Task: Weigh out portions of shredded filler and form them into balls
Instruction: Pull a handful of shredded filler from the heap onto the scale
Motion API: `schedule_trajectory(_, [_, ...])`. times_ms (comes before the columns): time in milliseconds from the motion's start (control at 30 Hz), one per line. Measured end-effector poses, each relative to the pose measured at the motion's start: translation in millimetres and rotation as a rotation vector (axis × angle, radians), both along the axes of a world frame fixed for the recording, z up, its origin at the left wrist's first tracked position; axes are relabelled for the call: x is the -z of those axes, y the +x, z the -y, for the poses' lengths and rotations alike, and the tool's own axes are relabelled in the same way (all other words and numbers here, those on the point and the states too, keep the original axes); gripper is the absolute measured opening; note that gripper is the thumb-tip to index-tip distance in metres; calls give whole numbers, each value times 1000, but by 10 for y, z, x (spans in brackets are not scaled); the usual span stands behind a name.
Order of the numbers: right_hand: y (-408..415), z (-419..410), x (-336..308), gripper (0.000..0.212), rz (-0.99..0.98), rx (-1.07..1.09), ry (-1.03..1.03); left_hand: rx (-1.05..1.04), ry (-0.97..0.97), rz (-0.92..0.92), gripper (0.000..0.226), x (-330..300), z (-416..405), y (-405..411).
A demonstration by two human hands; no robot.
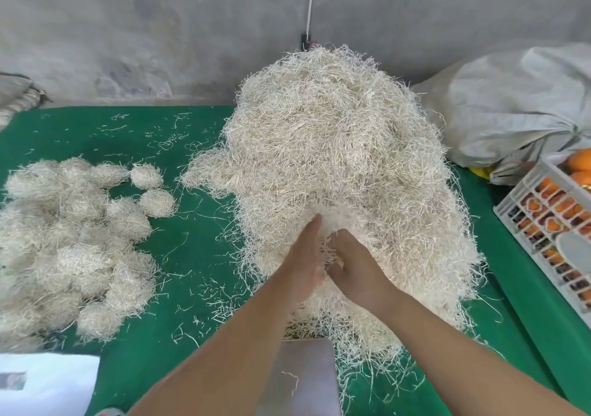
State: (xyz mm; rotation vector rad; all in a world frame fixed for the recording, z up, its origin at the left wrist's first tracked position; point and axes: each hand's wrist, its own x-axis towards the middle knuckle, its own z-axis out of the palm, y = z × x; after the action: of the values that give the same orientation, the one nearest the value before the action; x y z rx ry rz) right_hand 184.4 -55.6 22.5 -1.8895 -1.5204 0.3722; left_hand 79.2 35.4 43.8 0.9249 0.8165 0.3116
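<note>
Shredded filler [335,159] is heaped in one huge pale mound on the green table cover [198,239], taking up the middle and running back toward the grey wall [160,31]. Both hands are buried in the near slope of that mound, side by side and pretty much touching. The left hand [303,255] has its fingers straight, laid flat against the strands with the fingertips pointing up the pile. The right hand [355,265] has its fingers curled into the strands, pinching a tuft of filler right next to the left palm.

Off to the left there's a whole cluster of finished balls [73,243] sitting on the cover, bunched up against each other, with a couple of smaller ones at the top right edge of the group sitting slightly apart. Loose strands are scattered all over the green between the balls and the mound.

Close to the bottom edge, under the forearms, a flat grey scale platform [303,380] pokes out from the near end of the mound with a stray strand on it. On the right, a white plastic crate [524,211] holds orange fruit, and behind it sits a big grey sack [518,105]. A white sheet [48,383] lies at the bottom left corner.
</note>
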Motion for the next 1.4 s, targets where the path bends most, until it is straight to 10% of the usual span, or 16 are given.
schedule_trajectory(400, [-27, 337, -18, 61, -90, 119, 278, -71, 262, -84, 16, 13, -91, -26])
schedule_trajectory(633, [246, 122, -76, 141, 175, 31, -297, 195, 217, -15, 39, -11, -104, -184])
schedule_trajectory(900, [489, -197, -111, 55, 717, 56, -431, 716, 744, -612, 34, -218, -335, -339])
schedule_trajectory(1400, [895, -159, -123, 53, 505, 433, -550, 833, 996, -638, 30, -144, -763, -827])
